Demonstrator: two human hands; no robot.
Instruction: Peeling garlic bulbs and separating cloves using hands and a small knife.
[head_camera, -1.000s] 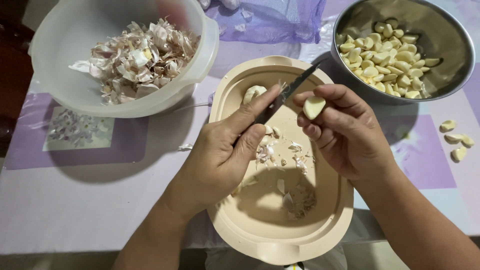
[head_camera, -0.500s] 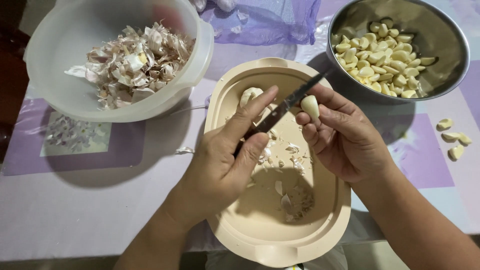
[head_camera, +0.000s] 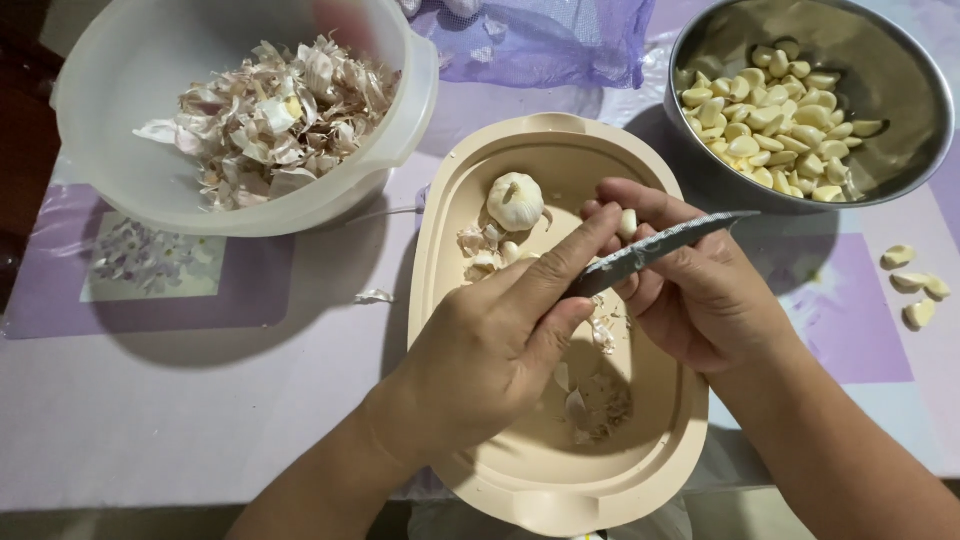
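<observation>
Knife (head_camera: 655, 252) now lies flatter in left-hand fingers (head_camera: 560, 265); right-hand fingers (head_camera: 640, 205) still pinch garlic clove (head_camera: 627, 222).

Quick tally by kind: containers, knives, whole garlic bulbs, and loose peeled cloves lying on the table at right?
Containers: 3 (plastic bowl, beige tray, steel bowl)
Knife: 1
Whole garlic bulb: 1
Loose cloves on table: 4
Total: 9

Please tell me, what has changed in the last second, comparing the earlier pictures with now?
The right hand turned its garlic clove inward, so it now shows only a little between the fingers. The left hand tilted the knife, so its blade points right toward the metal bowl. Both keep their hold. The bulb on the tray, the bowl of skins and the loose cloves stayed in place.
</observation>
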